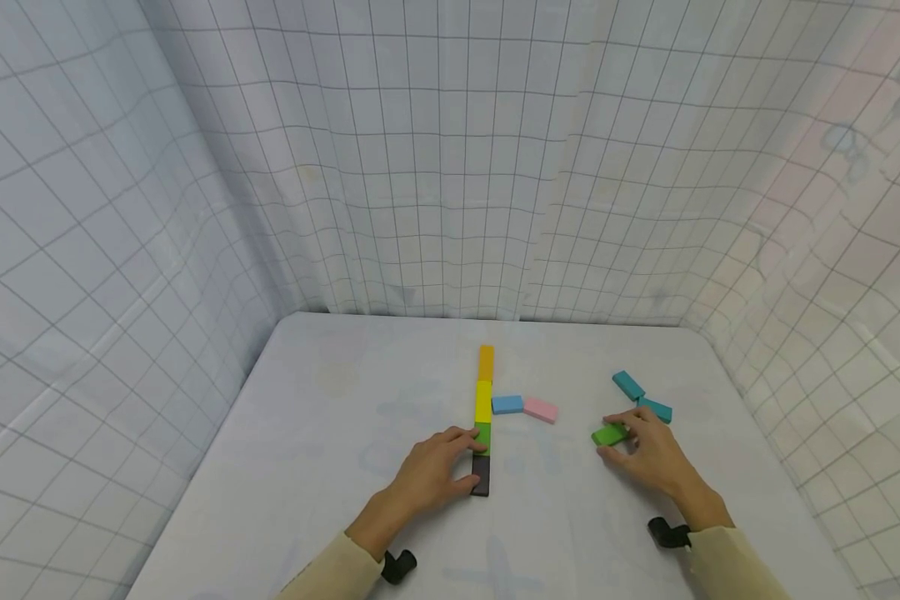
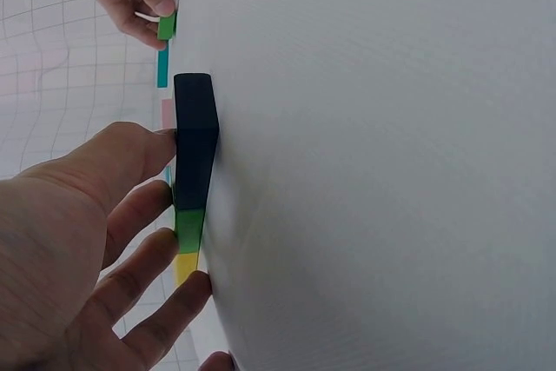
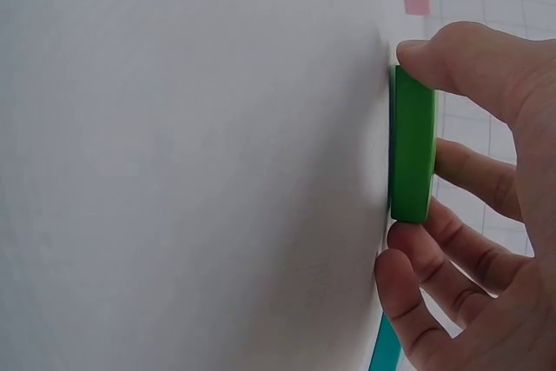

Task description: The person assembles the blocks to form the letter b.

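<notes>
Black [image 1: 481,479] at the line's near end; left hand [image 1: 432,475] left of it, fingers loosely spread, thumb at black, fingertips at line green [image 1: 483,436], no firm grasp, presumably to steady the line; right hand [image 1: 651,457] well right, pinching loose green [image 1: 605,436] between thumb and fingers, perhaps for fine control; whether lifted, cannot tell; farther, pink [image 1: 541,409] end to end with blue [image 1: 507,405], blue butting the right side of yellow [image 1: 483,402] like a branch; two teals [image 1: 628,385] just beyond the right hand; orange [image 1: 487,364] caps the line, far
</notes>
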